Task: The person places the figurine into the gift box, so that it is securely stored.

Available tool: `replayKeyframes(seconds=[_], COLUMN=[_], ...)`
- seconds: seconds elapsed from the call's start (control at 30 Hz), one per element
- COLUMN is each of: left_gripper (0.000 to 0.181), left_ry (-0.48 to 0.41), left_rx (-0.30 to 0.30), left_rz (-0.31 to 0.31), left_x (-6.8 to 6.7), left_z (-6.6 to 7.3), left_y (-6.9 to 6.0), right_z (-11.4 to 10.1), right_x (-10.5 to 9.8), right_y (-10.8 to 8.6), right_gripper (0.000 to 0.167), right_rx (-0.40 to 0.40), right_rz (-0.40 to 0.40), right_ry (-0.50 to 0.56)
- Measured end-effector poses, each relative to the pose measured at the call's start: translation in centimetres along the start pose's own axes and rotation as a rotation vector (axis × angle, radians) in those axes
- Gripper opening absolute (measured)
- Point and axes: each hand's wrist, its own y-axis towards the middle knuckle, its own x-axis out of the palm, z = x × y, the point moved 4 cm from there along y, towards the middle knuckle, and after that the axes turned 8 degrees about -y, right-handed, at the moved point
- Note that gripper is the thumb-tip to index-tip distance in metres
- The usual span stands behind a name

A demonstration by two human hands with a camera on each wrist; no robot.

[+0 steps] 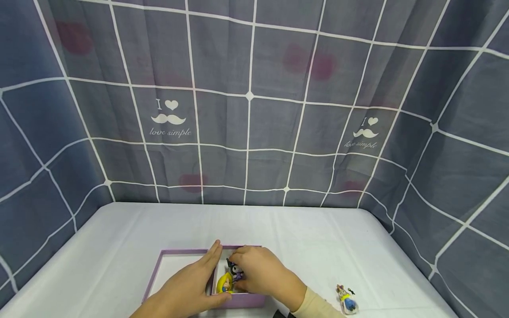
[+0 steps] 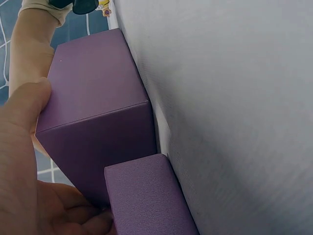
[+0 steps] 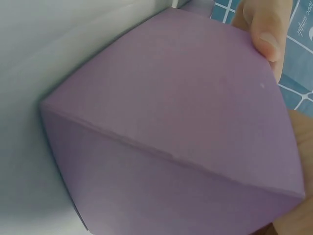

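A purple box (image 1: 246, 301) with a pale inside sits on the white table. My left hand (image 1: 191, 282) grips the box at its left side, thumb on the near wall and fingers along the left wall. Inside the box is a figurine in a yellow hood (image 1: 224, 282). Beside it, a black-and-purple figurine (image 1: 235, 270) is held between the thumb and fingers of my right hand (image 1: 264, 274), which reaches in over the right wall. That hand hides part of the box's inside. In the left wrist view, the thumb lies against the box (image 2: 93, 83).
A shallower purple-rimmed box lid (image 1: 184, 251) lies against the box's left side. Farther right on the white table (image 1: 310, 247) lies a small figurine with a blue lower part (image 1: 349, 304). Dark grid-patterned curtains (image 1: 222, 115) stand behind and at both sides.
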Motion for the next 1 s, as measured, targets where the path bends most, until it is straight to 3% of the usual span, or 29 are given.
replayKeyframes(seconds=[0.3, 0.53, 1.0], left_gripper=[0.110, 0.109, 0.109], left_ry=[0.007, 0.004, -0.020], left_rx=[-0.005, -0.005, 0.009], left_rz=[0.005, 0.004, 0.013], left_x=[-0.03, 0.06, -0.14], left_z=[0.10, 0.16, 0.25], left_y=[-0.03, -0.02, -0.18], right_z=[-0.31, -0.46, -0.35], right_x=[0.21, 0.34, 0.69], right_y=[0.33, 0.32, 0.61], right_gripper=[0.051, 0.040, 0.043], right_rx=[-0.005, -0.015, 0.005], right_rz=[-0.038, -0.013, 0.001], right_ry=[-0.093, -0.146, -0.117])
